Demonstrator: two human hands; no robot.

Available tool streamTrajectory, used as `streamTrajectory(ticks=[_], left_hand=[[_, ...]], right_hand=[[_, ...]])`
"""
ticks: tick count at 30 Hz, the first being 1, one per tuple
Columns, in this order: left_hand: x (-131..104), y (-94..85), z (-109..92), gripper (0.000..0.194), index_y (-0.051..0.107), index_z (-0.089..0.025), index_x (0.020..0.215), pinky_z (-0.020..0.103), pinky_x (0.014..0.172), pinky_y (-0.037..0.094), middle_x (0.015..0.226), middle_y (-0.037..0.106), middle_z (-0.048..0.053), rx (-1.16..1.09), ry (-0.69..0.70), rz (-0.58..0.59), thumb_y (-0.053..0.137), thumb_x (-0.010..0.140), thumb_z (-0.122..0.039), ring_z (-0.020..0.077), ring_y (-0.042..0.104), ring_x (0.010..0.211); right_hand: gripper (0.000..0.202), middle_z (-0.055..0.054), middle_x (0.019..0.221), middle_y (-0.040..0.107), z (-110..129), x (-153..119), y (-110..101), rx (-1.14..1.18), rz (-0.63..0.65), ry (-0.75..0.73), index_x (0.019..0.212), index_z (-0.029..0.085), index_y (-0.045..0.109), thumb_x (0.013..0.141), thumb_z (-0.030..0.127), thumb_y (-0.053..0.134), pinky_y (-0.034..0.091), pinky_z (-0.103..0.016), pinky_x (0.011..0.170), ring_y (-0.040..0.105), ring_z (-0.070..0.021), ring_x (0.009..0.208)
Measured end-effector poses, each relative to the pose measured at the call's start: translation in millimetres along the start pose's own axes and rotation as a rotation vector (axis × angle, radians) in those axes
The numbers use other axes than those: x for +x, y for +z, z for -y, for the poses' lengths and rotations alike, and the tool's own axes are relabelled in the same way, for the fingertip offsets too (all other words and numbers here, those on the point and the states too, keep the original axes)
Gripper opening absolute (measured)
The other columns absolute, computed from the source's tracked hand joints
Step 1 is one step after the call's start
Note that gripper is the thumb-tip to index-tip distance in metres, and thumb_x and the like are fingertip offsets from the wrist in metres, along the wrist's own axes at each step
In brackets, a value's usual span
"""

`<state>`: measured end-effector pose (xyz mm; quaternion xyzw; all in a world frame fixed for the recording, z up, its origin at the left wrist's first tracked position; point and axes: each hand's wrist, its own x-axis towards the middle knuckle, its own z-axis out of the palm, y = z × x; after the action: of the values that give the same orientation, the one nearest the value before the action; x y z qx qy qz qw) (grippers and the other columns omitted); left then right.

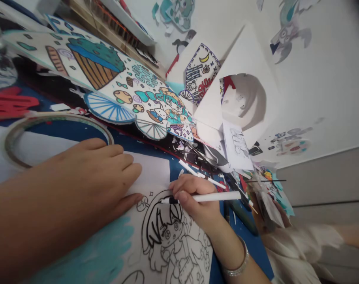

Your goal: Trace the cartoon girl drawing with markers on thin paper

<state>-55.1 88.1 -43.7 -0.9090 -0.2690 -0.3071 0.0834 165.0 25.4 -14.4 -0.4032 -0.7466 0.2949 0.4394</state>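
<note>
My right hand (197, 197) is closed around a white marker pen (217, 196), and its tip touches the black line of a hair outline. Under it lies a sheet of paper (139, 244) with a line drawing of a cartoon girl (170, 236). Some hair strands are thick black; the other lines are thin. A turquoise patch (108, 252) colours the left of the sheet. My left hand (105, 177) rests on the paper, fingers loosely bent and thumb apart, with no object visible in it. A ring-shaped tape roll (12, 138) lies beside its fingers.
A coloured cutout board (102, 85) leans behind the papers. Beyond it stands a white box with a round hole (244, 98). Pens, including a white pen (203, 175), and scraps lie along the blue table (260, 252). At right is a person's light sleeve (303, 246).
</note>
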Motion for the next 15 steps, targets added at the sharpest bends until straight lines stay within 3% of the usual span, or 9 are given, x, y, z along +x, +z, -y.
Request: streamTrajectory(ticks=[7,12,15], left_hand=[[3.9,-7.0,-3.7,0.024,0.039,-0.027,0.067,0.041,0.064,0.038,0.064,0.049,-0.003,0.064,-0.012,0.112,0.049,0.083,-0.042,0.0234,0.051,0.066],[2.6,-2.1,-1.9,0.029,0.037,-0.028,0.066,0.039,0.060,0.032,0.061,0.046,-0.003,0.035,0.026,0.014,0.029,0.090,-0.042,0.0225,0.048,0.062],[2.1,-2.5,-2.1,0.031,0.039,-0.028,0.066,0.039,0.062,0.033,0.062,0.048,-0.003,0.037,0.004,0.059,0.028,0.090,-0.043,0.0223,0.048,0.064]], right_hand=[[0.019,-0.001,0.066,0.059,-1.3,-0.2,-0.8,-0.047,0.026,-0.005,0.067,0.021,0.055,0.086,0.020,0.059,0.052,-0.033,0.066,0.057,-0.0158,0.066],[0.023,-0.001,0.064,0.058,-0.1,0.3,0.0,-0.052,-0.013,0.026,0.064,0.021,0.052,0.086,0.022,0.058,0.052,-0.032,0.064,0.058,-0.0157,0.065],[0.025,-0.001,0.063,0.058,1.6,0.6,0.3,-0.057,-0.033,0.041,0.063,0.021,0.050,0.087,0.024,0.057,0.052,-0.032,0.065,0.059,-0.0161,0.066]])
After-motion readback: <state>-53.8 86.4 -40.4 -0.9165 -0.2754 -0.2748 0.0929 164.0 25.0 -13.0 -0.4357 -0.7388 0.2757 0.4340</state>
